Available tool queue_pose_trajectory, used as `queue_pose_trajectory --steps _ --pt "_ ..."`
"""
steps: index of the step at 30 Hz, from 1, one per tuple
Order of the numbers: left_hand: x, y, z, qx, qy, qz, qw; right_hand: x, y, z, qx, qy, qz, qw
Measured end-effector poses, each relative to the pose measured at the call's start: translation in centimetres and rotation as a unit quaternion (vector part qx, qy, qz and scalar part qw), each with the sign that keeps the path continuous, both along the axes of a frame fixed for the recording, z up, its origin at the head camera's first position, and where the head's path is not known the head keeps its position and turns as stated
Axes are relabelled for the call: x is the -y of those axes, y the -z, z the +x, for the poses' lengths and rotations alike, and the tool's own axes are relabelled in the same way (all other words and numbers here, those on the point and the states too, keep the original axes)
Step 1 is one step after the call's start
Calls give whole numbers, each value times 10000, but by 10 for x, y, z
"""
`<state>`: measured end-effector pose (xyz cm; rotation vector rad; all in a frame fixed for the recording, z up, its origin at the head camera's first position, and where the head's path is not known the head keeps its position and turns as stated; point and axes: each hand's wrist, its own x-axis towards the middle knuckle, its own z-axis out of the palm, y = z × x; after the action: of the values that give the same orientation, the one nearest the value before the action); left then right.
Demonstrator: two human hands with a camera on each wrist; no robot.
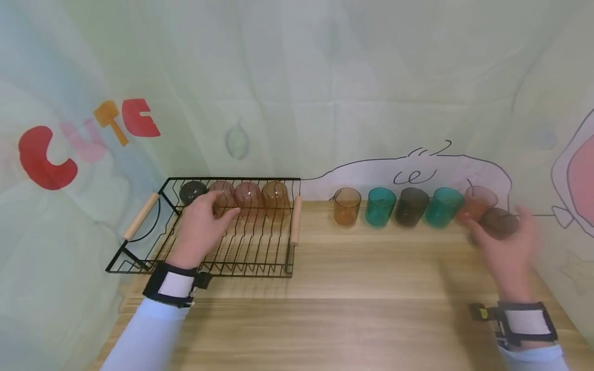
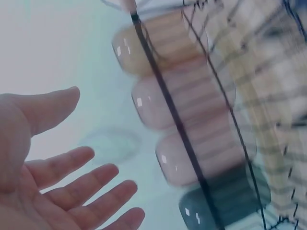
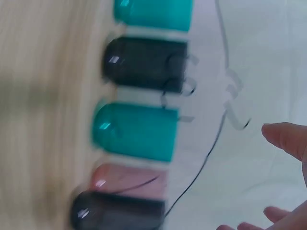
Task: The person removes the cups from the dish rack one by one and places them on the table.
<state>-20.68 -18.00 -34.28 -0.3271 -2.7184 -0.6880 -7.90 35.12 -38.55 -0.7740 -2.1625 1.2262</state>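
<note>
My left hand (image 1: 199, 226) hovers over the black wire rack (image 1: 232, 268), fingers and thumb spread and holding nothing. In the left wrist view its fingertips are apart from the glasses. Upside down along the rack's back stand a dark grey glass (image 1: 192, 191), two pink glasses (image 1: 249, 198) and an amber glass (image 1: 276, 198). At the far right, my right hand (image 1: 508, 252) is spread by a dark glass (image 1: 498, 223). In the right wrist view, thumb and fingers are away from that glass (image 3: 117, 211). Just behind it stands a clear pink glass (image 1: 480, 198).
Left of the pink glass are a teal glass (image 1: 444, 207), a dark glass (image 1: 411, 207), another teal glass (image 1: 380, 207) and an amber tumbler (image 1: 347, 207), in a row on the wooden table (image 1: 371, 319). Wooden handles (image 1: 296, 220) flank the rack. A printed curtain (image 1: 297, 103) hangs behind.
</note>
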Motion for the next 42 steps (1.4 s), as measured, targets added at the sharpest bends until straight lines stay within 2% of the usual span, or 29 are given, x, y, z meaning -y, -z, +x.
queue_pose_trajectory --steps 4,5,11,16,20,25,32,37,42 --pt "21 -5 -12 -118 -300 69 9995 23 -7 -3 -220 -714 742 9944" --pt "26 -5 -15 -150 -360 69 9992 28 -8 -3 -145 -932 891 9915" --pt "44 -2 -31 -84 -676 -108 9976 57 -1 -6 390 -2102 1378 9671" --pt "52 5 -45 252 -812 -169 9962 79 13 -13 367 -2772 1684 9452" --pt "59 11 -60 511 -892 -101 9947 91 22 -17 464 -2979 1675 9387" --pt "69 18 -74 639 -946 -119 9934 103 31 -19 637 -3204 1725 9293" --pt "78 29 -89 807 -1000 -280 9913 116 36 -21 432 -3515 1803 9176" --pt "80 36 -97 968 -1027 -411 9891 122 39 -22 379 -3560 1786 9165" --pt "78 38 -102 1072 -987 -559 9878 124 41 -25 383 -3522 1796 9177"
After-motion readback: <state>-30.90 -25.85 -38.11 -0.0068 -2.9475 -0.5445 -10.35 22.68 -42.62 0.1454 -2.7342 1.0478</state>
